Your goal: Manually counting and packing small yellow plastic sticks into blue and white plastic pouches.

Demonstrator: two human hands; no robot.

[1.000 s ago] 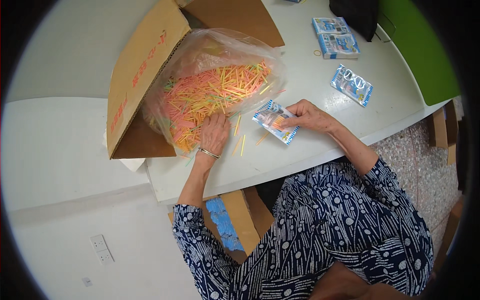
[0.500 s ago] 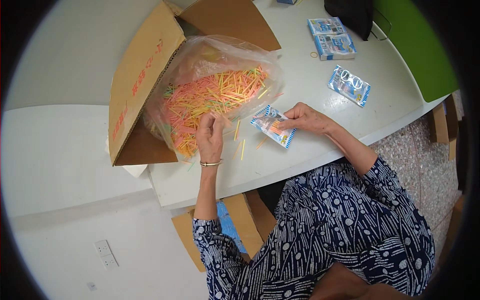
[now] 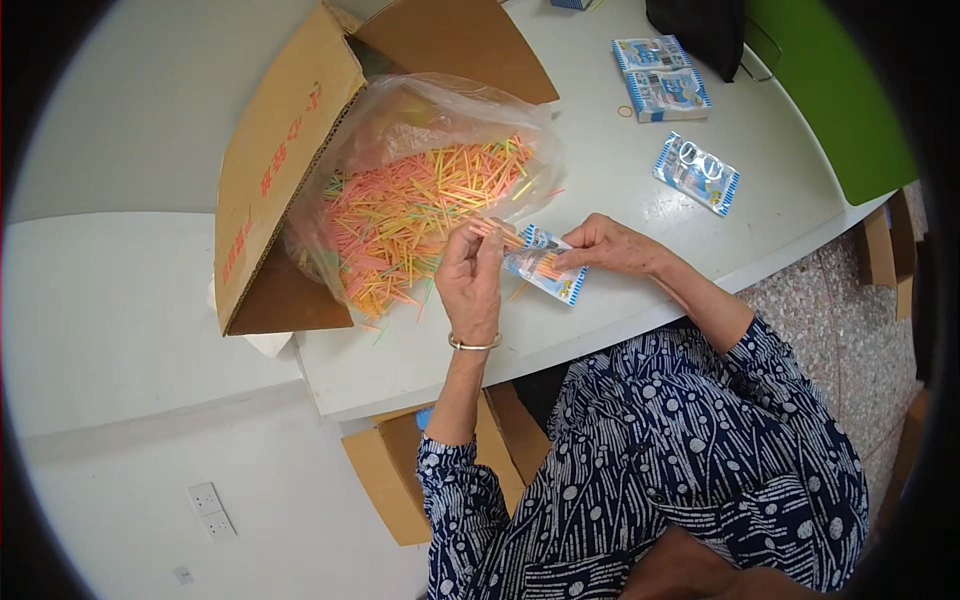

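Pinching a small bunch of sticks [image 3: 500,235], too tight to count, a worker's left hand [image 3: 471,285] is at the edge of one blue-and-white packet [image 3: 565,287], gripped by the right hand [image 3: 618,245] above the desk [image 3: 610,165]. One open cardboard box [image 3: 285,170] and one clear bag [image 3: 460,100] of coloured sticks crowd the left side. Farther right lie at least three more packets [image 3: 697,173], two touching and one apart, with one yellow band [image 3: 625,111] nearby.

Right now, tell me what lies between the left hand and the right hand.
The head view shows, between them, the blue packet held by the right hand and thin sticks held by the left hand.
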